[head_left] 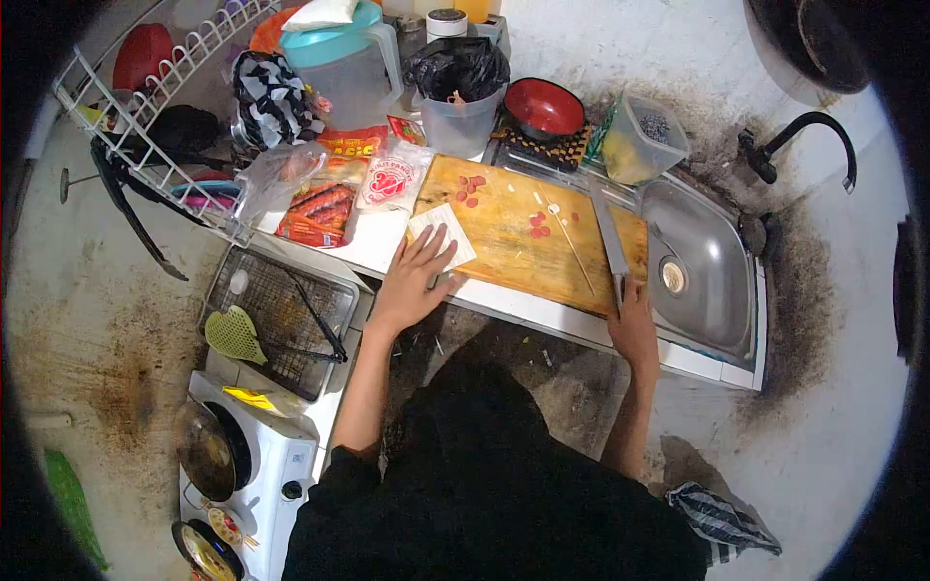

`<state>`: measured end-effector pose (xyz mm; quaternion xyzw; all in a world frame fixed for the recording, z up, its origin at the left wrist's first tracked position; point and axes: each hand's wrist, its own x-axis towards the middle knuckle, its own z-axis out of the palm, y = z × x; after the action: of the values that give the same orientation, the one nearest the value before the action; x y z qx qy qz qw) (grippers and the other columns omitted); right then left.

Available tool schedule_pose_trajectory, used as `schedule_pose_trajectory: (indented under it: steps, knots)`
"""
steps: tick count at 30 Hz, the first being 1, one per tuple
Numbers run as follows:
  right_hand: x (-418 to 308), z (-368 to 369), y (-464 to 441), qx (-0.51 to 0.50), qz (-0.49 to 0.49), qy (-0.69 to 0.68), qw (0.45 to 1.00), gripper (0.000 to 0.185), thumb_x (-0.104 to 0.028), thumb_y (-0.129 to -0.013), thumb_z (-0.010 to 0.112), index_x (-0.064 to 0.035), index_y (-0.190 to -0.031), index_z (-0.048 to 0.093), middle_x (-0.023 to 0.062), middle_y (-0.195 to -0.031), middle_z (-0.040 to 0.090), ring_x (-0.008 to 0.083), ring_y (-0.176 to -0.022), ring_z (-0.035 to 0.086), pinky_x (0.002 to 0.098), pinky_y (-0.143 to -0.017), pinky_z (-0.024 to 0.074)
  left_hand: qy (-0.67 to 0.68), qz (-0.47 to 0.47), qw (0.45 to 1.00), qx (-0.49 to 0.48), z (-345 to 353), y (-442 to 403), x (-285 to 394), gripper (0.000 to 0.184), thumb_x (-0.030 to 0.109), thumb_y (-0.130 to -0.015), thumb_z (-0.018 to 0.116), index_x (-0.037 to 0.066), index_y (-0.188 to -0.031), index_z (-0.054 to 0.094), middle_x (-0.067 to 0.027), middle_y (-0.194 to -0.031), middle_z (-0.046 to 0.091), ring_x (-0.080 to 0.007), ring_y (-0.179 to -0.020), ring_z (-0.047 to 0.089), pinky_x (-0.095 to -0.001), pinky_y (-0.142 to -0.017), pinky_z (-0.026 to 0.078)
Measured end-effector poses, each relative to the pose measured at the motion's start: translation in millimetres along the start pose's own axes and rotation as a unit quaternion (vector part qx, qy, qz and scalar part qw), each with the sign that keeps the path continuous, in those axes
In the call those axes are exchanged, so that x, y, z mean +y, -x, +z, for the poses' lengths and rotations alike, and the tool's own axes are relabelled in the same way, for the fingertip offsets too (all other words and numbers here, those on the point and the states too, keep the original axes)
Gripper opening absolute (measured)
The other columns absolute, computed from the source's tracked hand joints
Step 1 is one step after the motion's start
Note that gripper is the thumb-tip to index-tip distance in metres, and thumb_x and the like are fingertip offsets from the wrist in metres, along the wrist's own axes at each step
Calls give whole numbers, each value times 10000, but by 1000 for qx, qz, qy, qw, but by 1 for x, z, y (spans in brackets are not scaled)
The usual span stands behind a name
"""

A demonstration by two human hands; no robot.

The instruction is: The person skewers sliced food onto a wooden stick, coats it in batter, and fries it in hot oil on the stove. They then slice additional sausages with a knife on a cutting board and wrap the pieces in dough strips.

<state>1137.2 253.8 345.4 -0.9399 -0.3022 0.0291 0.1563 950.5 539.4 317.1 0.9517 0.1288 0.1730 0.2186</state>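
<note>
My left hand [418, 281] lies with fingers spread over a pale square wonton wrapper [463, 242] at the left end of the wooden cutting board [494, 218]. At the board's right end, my right hand [634, 324] is closed around the handle of a large knife [607, 228], its blade resting on the wood and pointing away from me. Sliced red sausage [468, 190] sits in a small group near the far left of the board, and more sausage slices [539, 227] lie mid-board. A thin stick [579, 254] lies between these and the knife.
A steel sink [707, 261] adjoins the board on the right. Behind it stand a clear container [644, 140], a red bowl [544, 107] and a bin lined in black plastic [460, 116]. Left of the board are a wrapper packet [392, 174] and a sausage packet [320, 208]. A stove [276, 455] is lower left.
</note>
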Motion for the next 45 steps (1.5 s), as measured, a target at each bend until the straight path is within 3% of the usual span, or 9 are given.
schedule_pose_trajectory:
  steps: [4, 10, 12, 18, 28, 32, 35, 37, 45]
  knots:
    - [0, 10, -11, 25, 27, -48, 998, 531, -73, -826, 505, -13, -1314, 306, 257, -1244, 421, 406, -1168, 420, 450, -950, 373, 12, -51, 998, 20, 12, -6, -5, 486, 313, -912, 432, 62, -1327, 400, -78, -1441, 299, -253, -1343, 236, -491, -1078, 137]
    - [-58, -10, 16, 106, -60, -186, 975, 414, -42, -879, 440, 19, -1282, 365, 280, -1209, 472, 401, -1135, 460, 422, -933, 379, -62, -59, 996, 40, 28, -11, -5, 561, 319, -920, 403, 39, -1385, 264, -72, -1474, 215, -231, -1365, 168, -565, -1052, 58]
    - [-81, -9, 30, -37, -40, -308, 950, 425, -51, -893, 436, 23, -1302, 349, 280, -1183, 491, 413, -1088, 496, 428, -923, 384, -58, -68, 995, 41, 30, -12, -5, 565, 322, -920, 402, 40, -1388, 259, -71, -1474, 214, -227, -1366, 167, -566, -1052, 47]
    - [-114, 19, 41, -85, -194, -280, 936, 446, -40, -894, 448, -48, -1333, 365, 252, -1196, 511, 395, -1072, 530, 392, -883, 427, -37, -84, 995, 45, 32, -12, -5, 580, 335, -919, 404, 47, -1397, 246, -69, -1476, 212, -210, -1367, 165, -565, -1052, 22]
    - [-116, 40, 37, -67, -222, -291, 928, 444, -75, -892, 453, -78, -1325, 357, 268, -1177, 506, 437, -1044, 508, 460, -846, 443, -36, -93, 994, 40, 33, -12, -5, 598, 348, -922, 401, 45, -1406, 225, -67, -1483, 198, -205, -1373, 149, -554, -1055, 0]
    - [-120, 33, 38, -96, -194, -272, 938, 421, -65, -905, 434, -59, -1320, 363, 282, -1182, 503, 422, -1085, 496, 422, -886, 423, -36, -96, 994, 33, 31, -12, -3, 598, 347, -922, 400, 42, -1405, 223, -66, -1484, 194, -207, -1375, 142, -548, -1058, -5]
    - [-123, 33, 37, -138, -167, -227, 949, 438, -77, -909, 419, -82, -1337, 327, 297, -1149, 513, 433, -1036, 519, 445, -856, 436, -33, -95, 994, 36, 31, -11, -3, 599, 345, -921, 402, 42, -1406, 222, -67, -1485, 193, -210, -1375, 143, -545, -1059, -5]
    - [-123, 35, 37, -108, -185, -204, 955, 436, -131, -897, 434, -106, -1321, 334, 271, -1059, 549, 455, -873, 567, 517, -766, 466, -31, -95, 994, 39, 30, -11, -1, 595, 345, -920, 403, 41, -1403, 231, -69, -1484, 194, -212, -1373, 149, -542, -1060, -6]
    - [-128, 36, 36, -106, -187, -186, 959, 456, -126, -890, 438, -121, -1331, 322, 277, -951, 582, 463, -753, 583, 516, -689, 484, -21, -102, 994, 35, 26, -12, 1, 592, 334, -914, 423, 35, -1395, 251, -72, -1480, 206, -213, -1371, 157, -544, -1060, -11]
